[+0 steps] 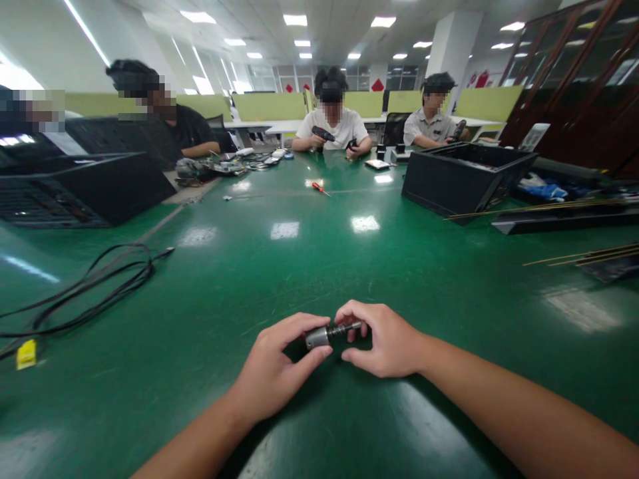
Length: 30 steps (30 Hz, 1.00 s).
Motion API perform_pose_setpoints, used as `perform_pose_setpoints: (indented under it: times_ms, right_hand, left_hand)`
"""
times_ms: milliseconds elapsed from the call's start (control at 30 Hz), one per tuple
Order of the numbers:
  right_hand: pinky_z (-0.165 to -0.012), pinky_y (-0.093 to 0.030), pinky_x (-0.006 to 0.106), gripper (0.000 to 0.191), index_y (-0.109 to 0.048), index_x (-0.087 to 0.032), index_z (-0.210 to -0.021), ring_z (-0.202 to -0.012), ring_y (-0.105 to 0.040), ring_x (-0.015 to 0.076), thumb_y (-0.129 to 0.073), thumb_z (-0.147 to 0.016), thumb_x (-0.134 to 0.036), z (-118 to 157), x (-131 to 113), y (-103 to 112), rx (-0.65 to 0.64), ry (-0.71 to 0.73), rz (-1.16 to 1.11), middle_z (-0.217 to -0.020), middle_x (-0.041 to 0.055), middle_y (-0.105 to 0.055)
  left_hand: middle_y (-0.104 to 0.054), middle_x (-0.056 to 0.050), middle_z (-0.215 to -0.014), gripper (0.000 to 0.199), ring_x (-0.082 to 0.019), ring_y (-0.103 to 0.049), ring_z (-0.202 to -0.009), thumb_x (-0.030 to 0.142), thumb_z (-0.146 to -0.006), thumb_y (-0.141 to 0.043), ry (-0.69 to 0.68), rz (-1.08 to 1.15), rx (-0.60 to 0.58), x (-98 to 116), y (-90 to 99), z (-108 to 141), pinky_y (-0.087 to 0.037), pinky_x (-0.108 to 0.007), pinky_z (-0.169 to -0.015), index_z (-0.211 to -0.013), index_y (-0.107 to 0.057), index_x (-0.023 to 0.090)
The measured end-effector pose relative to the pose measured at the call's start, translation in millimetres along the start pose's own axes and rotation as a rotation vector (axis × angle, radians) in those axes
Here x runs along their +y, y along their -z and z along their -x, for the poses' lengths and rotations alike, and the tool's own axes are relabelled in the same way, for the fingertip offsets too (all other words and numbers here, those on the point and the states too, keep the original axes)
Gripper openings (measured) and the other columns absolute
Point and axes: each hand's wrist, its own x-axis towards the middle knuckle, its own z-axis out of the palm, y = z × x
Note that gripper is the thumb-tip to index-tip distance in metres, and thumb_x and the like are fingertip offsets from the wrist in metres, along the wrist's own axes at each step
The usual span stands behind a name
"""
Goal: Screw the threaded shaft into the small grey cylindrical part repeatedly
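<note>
My left hand (pixel 277 362) grips a small grey metal cylinder with a spring and a thin shaft (pixel 318 337) between thumb and fingers. The spring and shaft point right, towards my right hand (pixel 382 339). That hand is curved around the shaft end, its thumb apart from the fingers; whether a fingertip touches the shaft I cannot tell. Both hands are low over the green tabletop (pixel 279 279).
Black cables (pixel 124 279) with a yellow tag (pixel 26 354) lie at left. A red screwdriver (pixel 319 189) is farther back. Black computer cases stand at left (pixel 90 189) and right (pixel 444 179), near thin yellowish rods (pixel 589 254). Across the table, a person (pixel 332 126) holds a power drill (pixel 323 134).
</note>
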Motion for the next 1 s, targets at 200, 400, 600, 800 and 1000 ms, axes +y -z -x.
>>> perform_pose_setpoints:
  times_ms: [200,400,600,800,1000]
  right_hand:
    - [-0.076,-0.050,0.028,0.033,-0.061,-0.021,-0.106,-0.082,-0.064,0.0175,-0.071,-0.075,-0.018,2.7,-7.6,-5.0,0.066,0.045,0.128,-0.094,0.0020,-0.069]
    - [-0.080,-0.049,0.032,0.025,-0.065,-0.021,-0.103,-0.087,-0.065,0.0204,-0.069,-0.078,-0.017,3.6,-8.9,-6.8,0.140,0.098,0.243,-0.094,0.0036,-0.071]
    - [-0.083,-0.050,0.033,0.026,-0.066,-0.021,-0.105,-0.089,-0.066,0.0212,-0.071,-0.079,-0.019,4.1,-9.2,-5.9,0.197,0.129,0.247,-0.097,0.0041,-0.073]
    - [-0.083,-0.051,0.035,0.027,-0.068,-0.021,-0.107,-0.088,-0.067,0.0217,-0.069,-0.080,-0.018,5.3,-9.0,-6.9,0.231,0.165,0.224,-0.098,0.0052,-0.074]
    - [-0.078,-0.051,0.034,0.014,-0.072,-0.022,-0.099,-0.083,-0.068,0.0209,-0.066,-0.086,-0.021,4.0,-5.6,-6.0,0.207,0.213,0.217,-0.092,0.0049,-0.075]
  left_hand:
    - [-0.076,-0.003,-0.097,0.022,-0.018,-0.072,-0.087,0.024,-0.082,-0.074,-0.016,-0.007,0.029,0.3,-3.2,0.7,-0.056,-0.028,-0.080,-0.103,-0.070,0.022]
    - [-0.077,-0.003,-0.099,0.025,-0.019,-0.073,-0.089,0.029,-0.084,-0.073,-0.024,-0.021,0.053,1.2,-4.2,0.4,-0.058,-0.028,-0.083,-0.108,-0.071,0.023]
    - [-0.077,-0.001,-0.103,0.027,-0.018,-0.073,-0.091,0.030,-0.086,-0.072,0.005,-0.032,0.062,-0.6,-4.6,2.5,-0.057,-0.027,-0.086,-0.112,-0.070,0.025]
    - [-0.077,-0.004,-0.103,0.027,-0.020,-0.073,-0.092,0.031,-0.086,-0.071,0.011,-0.019,0.039,-1.2,-5.6,2.6,-0.059,-0.030,-0.087,-0.112,-0.070,0.023]
    - [-0.076,-0.003,-0.103,0.027,-0.019,-0.073,-0.093,0.030,-0.087,-0.071,-0.025,-0.016,0.028,-0.5,-4.5,3.6,-0.058,-0.029,-0.087,-0.113,-0.069,0.023]
